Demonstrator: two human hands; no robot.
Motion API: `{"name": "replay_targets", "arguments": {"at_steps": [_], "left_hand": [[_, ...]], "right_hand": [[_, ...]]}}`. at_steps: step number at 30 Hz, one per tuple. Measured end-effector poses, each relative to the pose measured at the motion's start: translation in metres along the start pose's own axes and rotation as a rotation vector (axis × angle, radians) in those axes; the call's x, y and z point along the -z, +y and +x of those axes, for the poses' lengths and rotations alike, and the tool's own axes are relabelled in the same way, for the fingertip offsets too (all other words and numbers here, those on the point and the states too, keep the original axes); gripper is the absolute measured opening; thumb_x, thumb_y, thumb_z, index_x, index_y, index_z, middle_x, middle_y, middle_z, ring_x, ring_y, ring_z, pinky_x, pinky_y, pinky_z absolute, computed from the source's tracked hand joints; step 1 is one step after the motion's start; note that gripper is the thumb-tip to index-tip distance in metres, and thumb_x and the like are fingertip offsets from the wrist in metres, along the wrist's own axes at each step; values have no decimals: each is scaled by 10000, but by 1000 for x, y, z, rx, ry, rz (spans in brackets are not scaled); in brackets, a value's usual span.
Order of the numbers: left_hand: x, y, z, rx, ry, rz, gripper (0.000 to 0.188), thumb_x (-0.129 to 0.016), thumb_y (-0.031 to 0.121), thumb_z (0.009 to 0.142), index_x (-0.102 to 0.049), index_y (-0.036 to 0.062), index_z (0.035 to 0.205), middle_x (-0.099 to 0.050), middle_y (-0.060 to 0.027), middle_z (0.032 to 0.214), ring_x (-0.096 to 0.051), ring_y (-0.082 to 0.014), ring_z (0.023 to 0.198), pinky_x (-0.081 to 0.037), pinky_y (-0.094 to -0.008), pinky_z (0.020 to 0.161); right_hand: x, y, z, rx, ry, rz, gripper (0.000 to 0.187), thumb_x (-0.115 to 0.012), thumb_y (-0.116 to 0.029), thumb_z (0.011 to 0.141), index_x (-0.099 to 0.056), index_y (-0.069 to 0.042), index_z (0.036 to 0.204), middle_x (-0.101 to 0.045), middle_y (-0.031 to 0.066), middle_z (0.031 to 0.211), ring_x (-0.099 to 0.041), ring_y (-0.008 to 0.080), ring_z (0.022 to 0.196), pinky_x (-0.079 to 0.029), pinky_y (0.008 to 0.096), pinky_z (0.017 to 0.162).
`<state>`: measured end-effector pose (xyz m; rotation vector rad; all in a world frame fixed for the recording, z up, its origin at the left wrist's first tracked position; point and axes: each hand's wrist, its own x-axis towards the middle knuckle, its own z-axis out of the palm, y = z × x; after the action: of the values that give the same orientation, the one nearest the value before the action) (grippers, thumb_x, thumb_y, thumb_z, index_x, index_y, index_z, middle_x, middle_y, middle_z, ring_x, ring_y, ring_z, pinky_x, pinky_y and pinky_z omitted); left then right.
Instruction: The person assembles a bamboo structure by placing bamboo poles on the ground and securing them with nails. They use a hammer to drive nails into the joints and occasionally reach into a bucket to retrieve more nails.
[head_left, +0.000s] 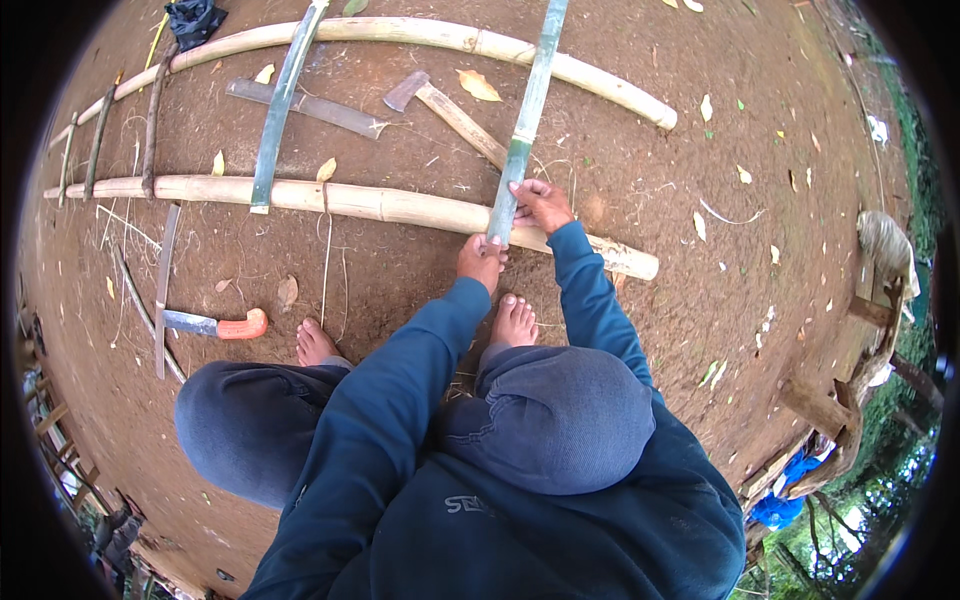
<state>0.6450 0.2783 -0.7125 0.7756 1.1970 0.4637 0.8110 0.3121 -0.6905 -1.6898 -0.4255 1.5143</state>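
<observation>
From where I stand, the work looks partly done. Two pale poles lie on the bare earth, the near pole (400, 206) by the person's feet and the far pole (420, 30) beyond it. Toward their left ends, a few thin dark sticks (152, 120) already bridge the gap, and further right one flat green strip (281, 110) lies across both poles with no hand on it.

The piece being handled is a second green strip (530, 110), laid over the two poles nearer their right ends, its close end reaching just past the near pole. The left hand (482, 262) grips that end, while the right hand (542, 206) pinches the strip's right edge a little higher up, thumb on its face.

I can't make out any tie where this strip meets the poles, so I'd judge its placing unfinished. The stretch between the two green strips has no crosspiece; an axe (455, 118) lies on the ground there, and a machete with an orange handle (215, 324) rests near the left foot, both unused at the moment.
</observation>
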Motion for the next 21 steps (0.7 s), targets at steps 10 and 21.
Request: {"name": "replay_targets", "arguments": {"at_steps": [10, 21], "left_hand": [[11, -2, 0, 13, -44, 52, 235, -502, 253, 943, -536, 20, 937, -640, -74, 890, -590, -116, 717, -497, -251, 619], [5, -1, -1, -27, -36, 69, 212, -489, 224, 944, -526, 16, 941, -646, -93, 902, -590, -120, 728, -502, -263, 625]], "right_hand": [[-1, 0, -1, -5, 11, 42, 270, -688, -296, 817, -637, -48, 911, -638, 35, 786, -597, 103, 584, -547, 243, 528], [5, 0, -2, 13, 8, 57, 242, -688, -298, 818, -618, -66, 811, -616, 27, 745, -592, 101, 572, -548, 247, 513]]}}
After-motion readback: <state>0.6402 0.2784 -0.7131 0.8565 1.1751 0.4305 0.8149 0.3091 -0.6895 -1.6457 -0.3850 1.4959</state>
